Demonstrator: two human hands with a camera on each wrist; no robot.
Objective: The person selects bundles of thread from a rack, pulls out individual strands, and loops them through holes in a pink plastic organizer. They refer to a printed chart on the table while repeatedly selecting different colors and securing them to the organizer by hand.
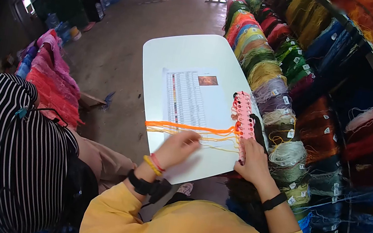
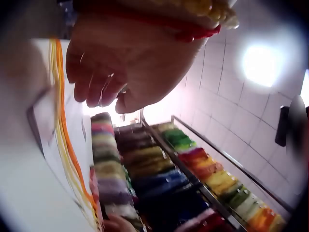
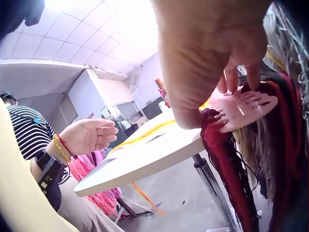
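My right hand [image 1: 253,160] grips the near end of a pink thread card [image 1: 244,112] with holes along its edges, at the right side of the white table [image 1: 173,48]. In the right wrist view, its thumb and fingers are on the card, and dark red and black threads [image 3: 223,174] hang from it. Orange threads [image 1: 194,128] and thinner yellow threads stretch from the card leftward across the table. My left hand [image 1: 176,149] is just on the near side of these threads, palm up and fingers relaxed in the right wrist view.
A printed chart [image 1: 202,103] with a small picture lies on the table under the threads. Racks of coloured yarn skeins [image 1: 269,88] stand close along the right. On the left are a person in a striped top [image 1: 20,149] and pink skeins [image 1: 55,81].
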